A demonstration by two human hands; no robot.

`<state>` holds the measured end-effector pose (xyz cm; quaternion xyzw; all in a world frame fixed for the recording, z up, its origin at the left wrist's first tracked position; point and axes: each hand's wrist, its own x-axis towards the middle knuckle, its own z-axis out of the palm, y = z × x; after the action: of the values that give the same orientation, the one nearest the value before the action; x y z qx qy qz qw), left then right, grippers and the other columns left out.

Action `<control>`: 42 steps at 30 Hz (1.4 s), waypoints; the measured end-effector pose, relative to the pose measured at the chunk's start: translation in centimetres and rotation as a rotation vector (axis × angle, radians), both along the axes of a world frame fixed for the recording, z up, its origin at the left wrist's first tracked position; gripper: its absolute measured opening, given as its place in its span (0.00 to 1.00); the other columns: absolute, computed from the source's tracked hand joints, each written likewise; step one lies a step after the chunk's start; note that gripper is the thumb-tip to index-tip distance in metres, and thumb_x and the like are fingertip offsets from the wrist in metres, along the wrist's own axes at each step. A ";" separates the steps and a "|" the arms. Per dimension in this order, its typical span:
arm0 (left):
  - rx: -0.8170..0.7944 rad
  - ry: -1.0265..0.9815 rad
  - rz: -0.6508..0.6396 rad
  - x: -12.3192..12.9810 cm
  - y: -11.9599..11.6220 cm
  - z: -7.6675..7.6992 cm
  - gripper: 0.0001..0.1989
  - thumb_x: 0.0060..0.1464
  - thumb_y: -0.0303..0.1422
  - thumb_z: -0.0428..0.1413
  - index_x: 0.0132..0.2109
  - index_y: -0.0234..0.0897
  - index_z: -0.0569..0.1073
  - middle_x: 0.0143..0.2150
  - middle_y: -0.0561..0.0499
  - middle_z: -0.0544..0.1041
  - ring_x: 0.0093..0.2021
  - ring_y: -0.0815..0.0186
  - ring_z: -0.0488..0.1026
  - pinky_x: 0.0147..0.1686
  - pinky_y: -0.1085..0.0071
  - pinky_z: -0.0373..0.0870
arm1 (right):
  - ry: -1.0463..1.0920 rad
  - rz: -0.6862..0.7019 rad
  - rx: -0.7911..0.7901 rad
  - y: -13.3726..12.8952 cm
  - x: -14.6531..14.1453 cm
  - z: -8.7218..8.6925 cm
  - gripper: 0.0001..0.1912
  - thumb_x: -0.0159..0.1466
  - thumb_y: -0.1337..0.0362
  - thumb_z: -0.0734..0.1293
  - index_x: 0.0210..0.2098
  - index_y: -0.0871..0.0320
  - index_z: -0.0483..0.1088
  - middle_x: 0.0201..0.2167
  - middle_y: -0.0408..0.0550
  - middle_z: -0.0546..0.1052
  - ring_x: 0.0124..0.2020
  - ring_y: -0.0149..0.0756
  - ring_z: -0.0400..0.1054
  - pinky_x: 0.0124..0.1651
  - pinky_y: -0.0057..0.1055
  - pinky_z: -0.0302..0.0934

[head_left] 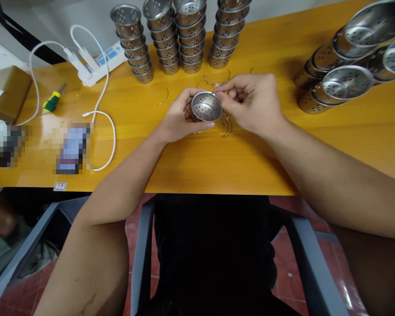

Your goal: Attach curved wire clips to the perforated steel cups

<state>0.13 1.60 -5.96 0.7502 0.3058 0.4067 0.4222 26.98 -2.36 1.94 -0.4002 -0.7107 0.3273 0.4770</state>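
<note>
A small perforated metal cup (206,106) is tilted above the table, its mouth facing me. My left hand (181,116) wraps around its left side, thumb along the lower edge. At the cup's upper right rim, the thumb and fingers of my right hand (250,101) are pinched together. Whatever lies between those fingertips is too small and hidden to make out. Thin curved wires (228,127) lie under and beside the cup, and more wire pieces (212,82) are scattered just behind it. Another bent wire (166,95) rests left of my left hand.
Stacked perforated cups (136,48) stand in several columns at the back. More cup stacks (329,87) stand at right. On the left are a power strip (102,66) with white cables, a screwdriver (54,98), a blurred phone (73,149) and a cardboard box (11,94). Another person's arm (0,210) shows lower left.
</note>
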 end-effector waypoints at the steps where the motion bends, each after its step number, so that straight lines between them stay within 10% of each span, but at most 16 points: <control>1: 0.007 -0.001 -0.007 0.0 0.0 0.0 0.60 0.54 0.66 0.87 0.79 0.42 0.73 0.80 0.33 0.82 0.77 0.40 0.87 0.79 0.37 0.89 | -0.001 -0.002 0.006 0.0 0.0 -0.1 0.10 0.79 0.49 0.87 0.42 0.42 0.92 0.32 0.46 0.77 0.31 0.43 0.60 0.39 0.47 0.58; 21: 0.176 0.099 -0.020 2.0 -0.1 -0.6 0.64 0.59 0.79 0.77 0.84 0.47 0.69 0.76 0.40 0.81 0.81 0.38 0.81 0.89 0.37 0.72 | 0.088 -0.032 -0.070 -0.2 -1.8 -0.3 0.13 0.72 0.46 0.90 0.40 0.37 0.86 0.24 0.43 0.73 0.29 0.46 0.63 0.34 0.51 0.70; 30: 0.029 0.020 -0.048 1.2 -0.4 0.7 0.54 0.65 0.85 0.68 0.74 0.46 0.77 0.65 0.46 0.83 0.75 0.41 0.83 0.84 0.34 0.75 | 0.029 0.329 -0.159 -0.5 0.9 2.7 0.37 0.70 0.19 0.89 0.46 0.47 0.91 0.30 0.45 0.82 0.26 0.37 0.68 0.28 0.41 0.58; 42: 0.149 0.019 -0.064 0.7 0.5 -0.6 0.59 0.62 0.77 0.76 0.82 0.47 0.69 0.76 0.37 0.84 0.76 0.42 0.85 0.82 0.39 0.81 | 0.134 0.335 -0.255 -0.4 0.5 2.4 0.39 0.60 0.23 0.97 0.41 0.46 0.83 0.27 0.43 0.78 0.27 0.38 0.68 0.29 0.41 0.65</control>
<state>0.87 2.10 -6.51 0.7926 0.2546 0.4076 0.3752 27.51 -2.80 4.34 -0.3111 -0.6868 0.5152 0.4075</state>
